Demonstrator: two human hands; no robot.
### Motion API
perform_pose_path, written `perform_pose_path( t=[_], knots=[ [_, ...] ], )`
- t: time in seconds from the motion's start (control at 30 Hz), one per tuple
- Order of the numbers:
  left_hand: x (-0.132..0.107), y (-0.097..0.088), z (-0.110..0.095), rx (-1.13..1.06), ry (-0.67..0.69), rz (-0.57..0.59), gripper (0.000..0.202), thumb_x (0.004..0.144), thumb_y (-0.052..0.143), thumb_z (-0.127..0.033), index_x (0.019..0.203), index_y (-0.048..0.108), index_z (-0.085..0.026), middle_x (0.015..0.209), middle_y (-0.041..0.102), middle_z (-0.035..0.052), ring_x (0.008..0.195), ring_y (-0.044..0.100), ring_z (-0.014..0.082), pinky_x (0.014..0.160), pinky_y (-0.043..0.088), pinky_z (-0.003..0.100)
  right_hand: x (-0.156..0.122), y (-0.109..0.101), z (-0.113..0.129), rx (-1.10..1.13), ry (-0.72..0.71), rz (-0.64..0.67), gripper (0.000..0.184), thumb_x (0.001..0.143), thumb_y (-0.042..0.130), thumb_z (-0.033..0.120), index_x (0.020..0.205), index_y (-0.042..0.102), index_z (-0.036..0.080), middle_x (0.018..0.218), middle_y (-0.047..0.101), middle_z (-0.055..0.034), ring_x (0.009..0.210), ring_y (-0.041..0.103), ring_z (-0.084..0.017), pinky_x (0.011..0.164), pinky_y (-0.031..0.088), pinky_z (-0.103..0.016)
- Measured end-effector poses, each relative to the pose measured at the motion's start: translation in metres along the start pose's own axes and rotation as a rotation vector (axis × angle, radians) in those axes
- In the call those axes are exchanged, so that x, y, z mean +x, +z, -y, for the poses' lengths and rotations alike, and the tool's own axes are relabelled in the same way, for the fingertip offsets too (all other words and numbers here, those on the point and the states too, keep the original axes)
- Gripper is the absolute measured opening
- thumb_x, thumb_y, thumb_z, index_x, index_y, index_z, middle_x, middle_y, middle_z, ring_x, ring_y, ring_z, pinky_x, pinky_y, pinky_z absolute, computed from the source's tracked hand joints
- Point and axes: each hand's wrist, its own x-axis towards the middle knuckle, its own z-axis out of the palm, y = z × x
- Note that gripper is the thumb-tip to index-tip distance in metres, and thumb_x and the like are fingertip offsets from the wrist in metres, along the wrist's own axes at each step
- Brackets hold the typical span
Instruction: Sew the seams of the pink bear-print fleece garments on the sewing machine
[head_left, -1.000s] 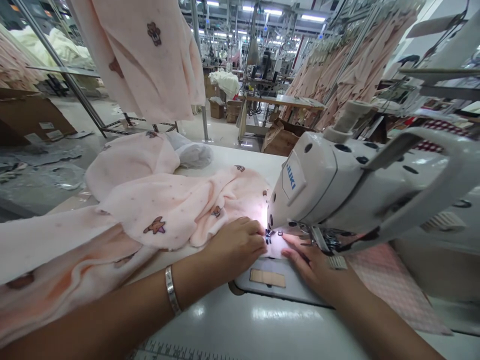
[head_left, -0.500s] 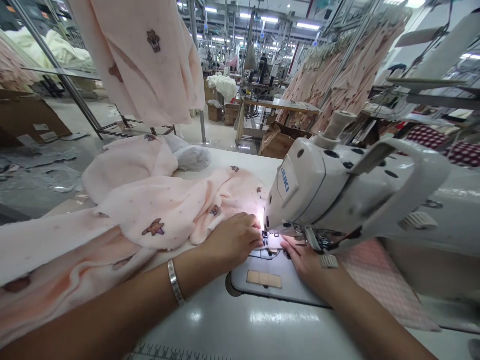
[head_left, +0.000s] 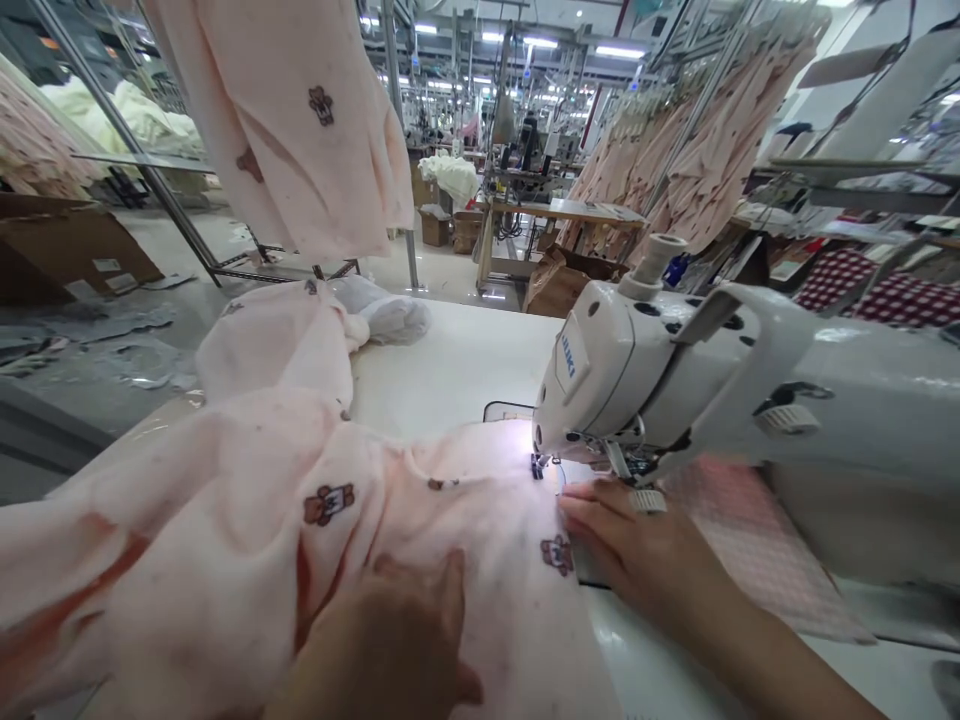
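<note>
Pale pink bear-print fabric spreads across the sewing table, its right edge lying under the presser foot of a white sewing machine. My right hand is closed at that edge, just right of the foot, fingertips together on the cloth. Lower down, my left hand rests on the fabric, somewhat blurred, with forefinger stretched out and thumb apart. The needle lamp lights the cloth near the foot.
Another pink bear-print piece hangs at the upper left. A clear plastic bag lies at the table's back edge. Pink checked fabric sits under the machine arm. Cardboard boxes and racks of pink garments stand beyond.
My left hand has left the presser foot and come down towards me. The fabric now spreads over the machine plate and table front. My right hand stays beside the foot.
</note>
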Motion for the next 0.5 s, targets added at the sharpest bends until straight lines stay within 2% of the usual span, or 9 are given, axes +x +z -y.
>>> perform_pose_path(
  t=[0.03, 0.1, 0.17, 0.23, 0.33, 0.4, 0.5],
  knots=[
    [0.007, -0.008, -0.002, -0.035, 0.061, -0.056, 0.044, 0.074, 0.061, -0.054, 0.093, 0.067, -0.015, 0.058, 0.057, 0.0087, 0.050, 0.050, 0.0224, 0.044, 0.040, 0.032, 0.001, -0.002, 0.008, 0.036, -0.057, -0.020, 0.021, 0.088, 0.045, 0.019, 0.092, 0.066, 0.020, 0.092, 0.069, -0.0050, 0.083, 0.062, -0.019, 0.071, 0.047, -0.033],
    [0.031, -0.015, 0.002, -0.156, 0.187, -0.180, 0.019, 0.080, 0.059, -0.033, 0.074, 0.063, -0.015, 0.064, 0.057, 0.0072, 0.060, 0.052, 0.0228, 0.056, 0.045, 0.037, 0.002, -0.005, 0.025, 0.122, -0.151, -0.053, 0.018, 0.088, 0.047, 0.017, 0.090, 0.065, 0.016, 0.088, 0.068, -0.0072, 0.083, 0.060, -0.020, 0.068, 0.047, -0.033],
    [0.057, -0.010, 0.014, -0.303, 0.320, -0.265, 0.011, 0.084, 0.054, -0.022, 0.076, 0.060, -0.016, 0.076, 0.059, 0.0066, 0.073, 0.053, 0.0228, 0.074, 0.045, 0.041, -0.002, -0.005, 0.040, 0.201, -0.199, -0.059, 0.015, 0.087, 0.050, 0.016, 0.087, 0.065, 0.014, 0.086, 0.067, -0.0079, 0.085, 0.059, -0.021, 0.071, 0.047, -0.035],
    [0.073, 0.005, 0.027, -0.421, 0.422, -0.283, 0.011, 0.088, 0.051, -0.023, 0.088, 0.059, -0.015, 0.090, 0.061, 0.0064, 0.085, 0.053, 0.0215, 0.087, 0.040, 0.040, -0.010, -0.004, 0.050, 0.239, -0.222, -0.048, 0.015, 0.087, 0.050, 0.016, 0.089, 0.065, 0.014, 0.091, 0.068, -0.0073, 0.091, 0.059, -0.020, 0.077, 0.047, -0.035],
    [0.076, 0.027, 0.042, -0.518, 0.470, -0.266, 0.016, 0.091, 0.050, -0.028, 0.101, 0.057, -0.018, 0.109, 0.060, 0.0045, 0.100, 0.053, 0.0193, 0.104, 0.025, 0.042, -0.022, -0.003, 0.055, 0.221, -0.234, -0.038, 0.019, 0.092, 0.047, 0.021, 0.096, 0.065, 0.016, 0.101, 0.069, -0.0042, 0.102, 0.058, -0.018, 0.086, 0.044, -0.032],
    [0.073, 0.033, 0.047, -0.545, 0.460, -0.264, 0.016, 0.092, 0.050, -0.029, 0.104, 0.056, -0.020, 0.112, 0.060, 0.0022, 0.102, 0.053, 0.0178, 0.109, 0.013, 0.045, -0.025, -0.003, 0.054, 0.209, -0.232, -0.044, 0.022, 0.093, 0.044, 0.024, 0.098, 0.065, 0.017, 0.102, 0.069, -0.0023, 0.101, 0.059, -0.017, 0.087, 0.044, -0.030],
    [0.076, 0.031, 0.051, -0.560, 0.454, -0.271, 0.017, 0.092, 0.048, -0.030, 0.105, 0.057, -0.021, 0.111, 0.061, 0.0003, 0.100, 0.055, 0.0152, 0.111, 0.009, 0.042, -0.021, -0.001, 0.046, 0.190, -0.249, -0.040, 0.021, 0.093, 0.046, 0.024, 0.098, 0.065, 0.017, 0.102, 0.069, -0.0028, 0.100, 0.060, -0.016, 0.086, 0.046, -0.031]
  ],
)
